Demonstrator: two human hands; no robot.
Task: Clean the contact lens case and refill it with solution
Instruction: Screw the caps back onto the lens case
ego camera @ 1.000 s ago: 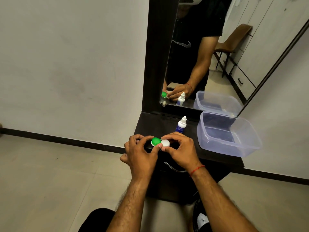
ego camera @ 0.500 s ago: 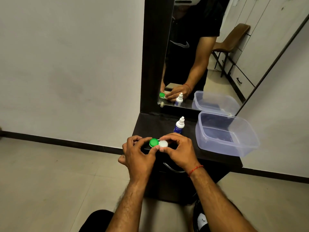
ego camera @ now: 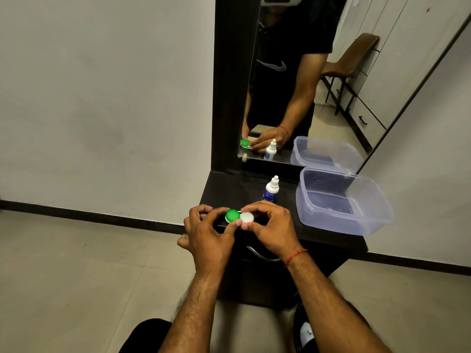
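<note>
A contact lens case (ego camera: 239, 216) with one green cap and one white cap is held above the front of the dark dresser top (ego camera: 229, 192). My left hand (ego camera: 206, 231) pinches its green-capped side between thumb and fingers. My right hand (ego camera: 270, 226) pinches the white-capped side, fingers curled over it. Both caps sit on the case. Just behind my right hand stands a small solution bottle (ego camera: 271, 189), white with a blue label and a white nozzle cap.
A clear plastic tub (ego camera: 341, 202) with a little water sits at the right of the dresser top. A mirror (ego camera: 305, 80) rises behind, reflecting my hands and the bottle. A drawer handle (ego camera: 260, 254) shows below my hands. Tiled floor lies to the left.
Both hands keep hold of the case in nearly the same spot; the fingers shift only slightly on the caps.
</note>
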